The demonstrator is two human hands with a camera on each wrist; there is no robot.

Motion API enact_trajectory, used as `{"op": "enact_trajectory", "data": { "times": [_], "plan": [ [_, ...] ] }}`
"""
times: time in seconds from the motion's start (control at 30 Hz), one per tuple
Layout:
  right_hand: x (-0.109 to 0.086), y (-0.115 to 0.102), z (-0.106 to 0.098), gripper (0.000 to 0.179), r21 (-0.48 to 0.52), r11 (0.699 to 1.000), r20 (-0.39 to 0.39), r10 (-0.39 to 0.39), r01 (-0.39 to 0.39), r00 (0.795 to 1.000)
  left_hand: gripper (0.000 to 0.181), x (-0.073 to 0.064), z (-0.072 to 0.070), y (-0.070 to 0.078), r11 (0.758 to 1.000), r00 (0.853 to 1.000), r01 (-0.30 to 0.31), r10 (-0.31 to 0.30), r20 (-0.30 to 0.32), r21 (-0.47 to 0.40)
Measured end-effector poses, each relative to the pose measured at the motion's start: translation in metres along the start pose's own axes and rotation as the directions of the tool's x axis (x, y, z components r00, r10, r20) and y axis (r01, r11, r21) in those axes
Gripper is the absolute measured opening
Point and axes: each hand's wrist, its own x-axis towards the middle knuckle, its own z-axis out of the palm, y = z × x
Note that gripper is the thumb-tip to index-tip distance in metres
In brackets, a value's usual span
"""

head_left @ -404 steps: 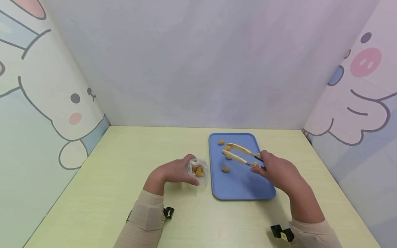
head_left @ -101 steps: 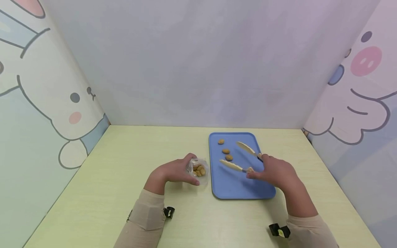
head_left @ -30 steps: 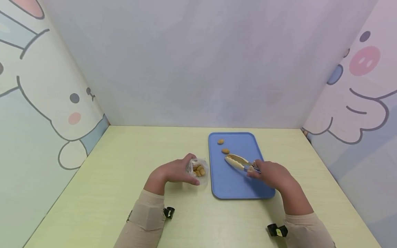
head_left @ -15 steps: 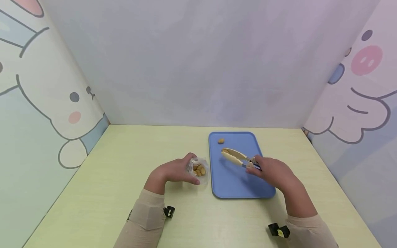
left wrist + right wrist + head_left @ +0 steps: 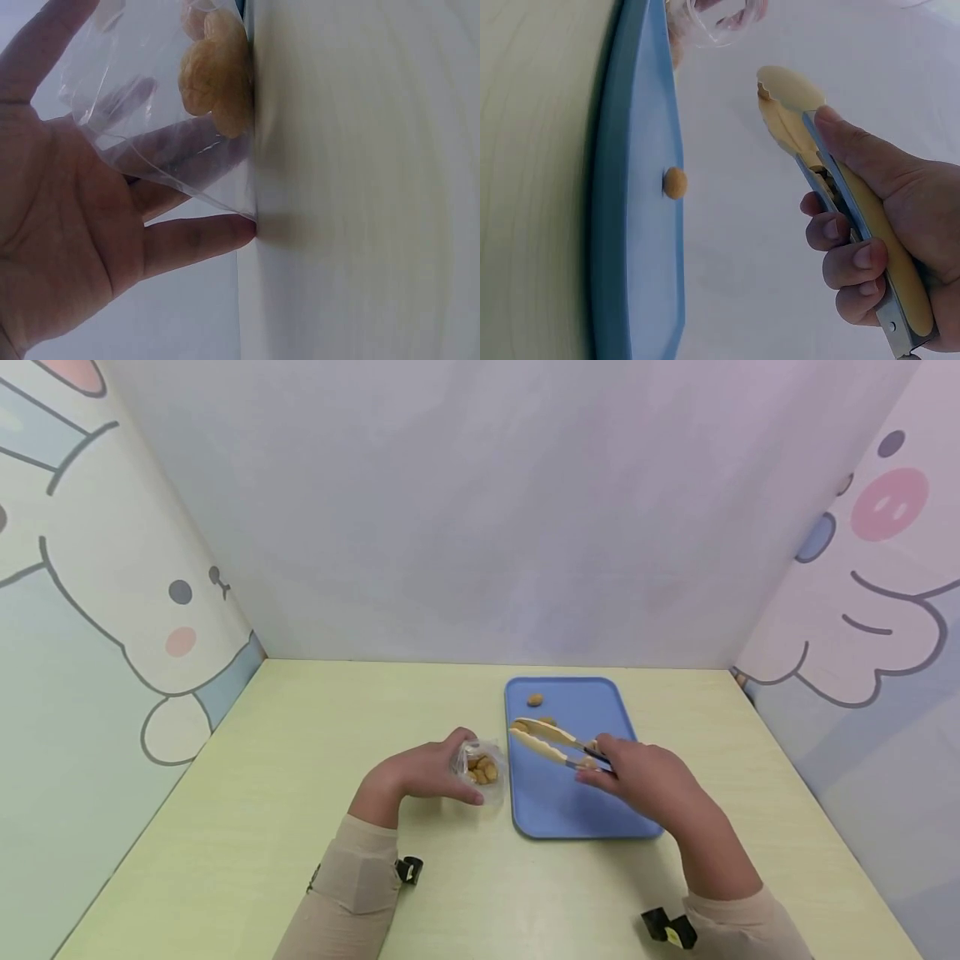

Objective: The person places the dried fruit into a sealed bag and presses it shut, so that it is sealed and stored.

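My left hand [image 5: 431, 772] holds a clear plastic bag [image 5: 495, 789] upright by its sides, mouth open, left of the blue tray [image 5: 577, 810]. Several brown, oval, nut-like pieces [image 5: 214, 71] lie at its bottom. My right hand [image 5: 648, 777] grips metal tongs with cream tips [image 5: 543, 746], pointing left over the tray's left edge. Between the tong tips is a brown nut-like piece [image 5: 763, 91], raised above the tray. On the tray lie one such piece [image 5: 535, 700] near the far left corner and another piece [image 5: 548, 721], partly hidden behind the tongs.
The pale wooden table [image 5: 337, 710] spreads around tray and bag. A grey-white wall [image 5: 480, 527] stands along the back, with cartoon-printed panels [image 5: 862, 602] at both sides. The tray has a low raised rim.
The tongs, opened wide 3.4 s ago, have closed on the tray's nearest nut-like piece, then risen and moved left with it. An earlier near piece left the tray before that. The left hand stays put.
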Motion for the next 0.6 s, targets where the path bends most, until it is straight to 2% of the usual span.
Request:
{"op": "enact_trajectory", "data": {
  "times": [0.23,0.6],
  "plan": [
    [-0.001,-0.015,0.006,0.038,-0.029,0.998,-0.044,-0.056,0.055,0.997,0.085,0.0,0.0,0.001,1.0,1.0,-0.007,0.007,0.006,-0.012],
    [0.001,-0.032,0.016,0.037,-0.078,0.991,-0.055,-0.117,0.113,0.992,0.078,-0.002,-0.001,0.003,1.0,1.0,0.0,0.0,0.005,-0.017]
  ]
}}
